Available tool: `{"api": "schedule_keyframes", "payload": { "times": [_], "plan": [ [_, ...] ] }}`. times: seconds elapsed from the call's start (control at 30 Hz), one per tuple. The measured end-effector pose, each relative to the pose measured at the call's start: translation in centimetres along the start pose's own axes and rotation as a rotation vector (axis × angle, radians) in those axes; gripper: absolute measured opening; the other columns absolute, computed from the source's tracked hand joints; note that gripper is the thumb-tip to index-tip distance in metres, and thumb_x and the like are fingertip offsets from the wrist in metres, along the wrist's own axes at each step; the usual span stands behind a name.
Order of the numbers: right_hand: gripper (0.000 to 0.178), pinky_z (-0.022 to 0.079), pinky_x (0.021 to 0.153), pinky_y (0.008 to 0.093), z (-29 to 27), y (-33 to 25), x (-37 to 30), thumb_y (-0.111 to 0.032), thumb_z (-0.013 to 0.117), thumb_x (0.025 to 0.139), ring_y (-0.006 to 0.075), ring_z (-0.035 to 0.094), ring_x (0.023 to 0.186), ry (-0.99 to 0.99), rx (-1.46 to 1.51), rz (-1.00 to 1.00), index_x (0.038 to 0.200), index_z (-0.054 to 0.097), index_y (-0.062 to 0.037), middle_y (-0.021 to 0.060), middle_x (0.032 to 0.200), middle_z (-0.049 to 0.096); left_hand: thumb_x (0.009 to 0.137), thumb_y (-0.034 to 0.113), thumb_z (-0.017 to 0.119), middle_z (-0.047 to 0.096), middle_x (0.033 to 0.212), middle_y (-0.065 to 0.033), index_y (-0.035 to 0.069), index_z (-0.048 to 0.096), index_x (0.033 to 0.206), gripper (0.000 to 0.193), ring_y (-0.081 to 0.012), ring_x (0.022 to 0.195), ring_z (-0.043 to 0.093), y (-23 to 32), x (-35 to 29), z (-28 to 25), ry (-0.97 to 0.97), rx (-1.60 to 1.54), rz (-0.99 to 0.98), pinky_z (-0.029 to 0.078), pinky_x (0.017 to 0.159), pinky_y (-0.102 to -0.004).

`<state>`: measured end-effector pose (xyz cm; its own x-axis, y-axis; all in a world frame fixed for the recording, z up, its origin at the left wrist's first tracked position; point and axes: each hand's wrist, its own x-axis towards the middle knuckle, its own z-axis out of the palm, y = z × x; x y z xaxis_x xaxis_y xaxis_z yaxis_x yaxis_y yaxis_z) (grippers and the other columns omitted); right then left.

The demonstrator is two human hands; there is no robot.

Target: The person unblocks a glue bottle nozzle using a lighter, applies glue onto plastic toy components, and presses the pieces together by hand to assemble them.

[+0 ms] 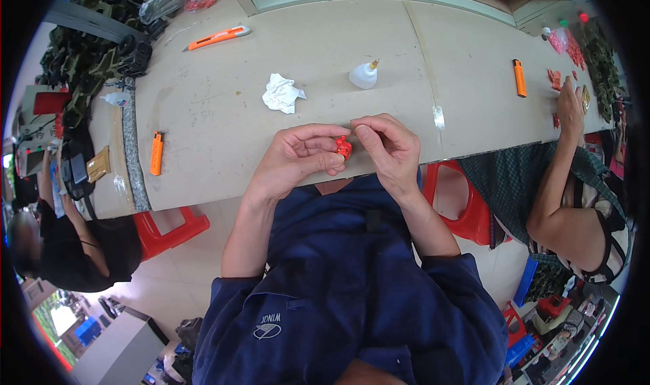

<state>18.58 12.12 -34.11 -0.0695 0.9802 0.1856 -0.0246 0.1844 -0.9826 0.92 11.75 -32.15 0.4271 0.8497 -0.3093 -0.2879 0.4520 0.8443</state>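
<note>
Above the table's near edge, my left hand pinches a small red plastic piece between thumb and fingers. My right hand is just beside it, thumb and index finger pressed together close to the piece. Whatever sits between those right fingertips is too small to make out. Beyond my hands lie a crumpled white tissue and a small white squeeze bottle with a pointed brass-coloured tip.
An orange lighter lies at left, another orange lighter at right. An orange utility knife rests farther back. Co-workers sit on both sides; one person's hand is near red pieces. Red stools flank me.
</note>
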Motion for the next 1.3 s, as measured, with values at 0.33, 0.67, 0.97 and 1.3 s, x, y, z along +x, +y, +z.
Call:
{"api": "schedule_keyframes", "payload": {
  "times": [0.33,0.67,0.97,1.3],
  "plan": [
    [0.013,0.041,0.059,0.0189,-0.4,-0.7,0.3,-0.004,0.058,0.082,0.0079,0.053,0.07,-0.118,0.049,0.039,0.093,0.063,0.0,0.005,0.08,0.058,0.077,-0.004,0.062,0.06,0.085,-0.0043,0.002,0.049,0.102,0.029,-0.008,0.081,0.058,1.5,-0.6,0.4,0.017,0.062,-0.024,0.047,0.073,-0.0203],
    [0.014,0.039,0.057,0.0182,-0.8,-0.3,0.3,0.0,0.064,0.075,0.0061,0.052,0.067,-0.231,0.123,0.054,0.089,0.063,0.0005,0.004,0.079,0.058,0.077,-0.002,0.062,0.061,0.085,-0.0055,0.001,0.052,0.096,0.022,-0.0088,0.078,0.059,1.2,-0.7,-0.3,0.069,0.039,0.022,0.048,0.072,-0.0202],
    [0.013,0.037,0.055,0.018,-0.4,-0.1,0.4,0.0,0.066,0.074,0.0049,0.049,0.063,-0.18,0.108,0.074,0.087,0.064,0.0008,0.0033,0.076,0.059,0.078,0.0,0.063,0.063,0.08,-0.0067,-0.001,0.057,0.088,0.012,-0.0085,0.071,0.059,0.5,-0.4,-0.2,0.153,0.042,0.082,0.048,0.065,-0.0196],
    [0.012,0.039,0.055,0.0181,-0.3,0.1,0.2,0.001,0.066,0.074,0.0055,0.051,0.064,-0.126,0.123,0.038,0.086,0.064,0.001,0.0038,0.077,0.059,0.077,0.0,0.064,0.063,0.079,-0.006,-0.001,0.059,0.086,0.01,-0.0072,0.07,0.058,0.2,-0.1,0.4,0.208,0.131,0.164,0.047,0.063,-0.0189]
  ]
}}
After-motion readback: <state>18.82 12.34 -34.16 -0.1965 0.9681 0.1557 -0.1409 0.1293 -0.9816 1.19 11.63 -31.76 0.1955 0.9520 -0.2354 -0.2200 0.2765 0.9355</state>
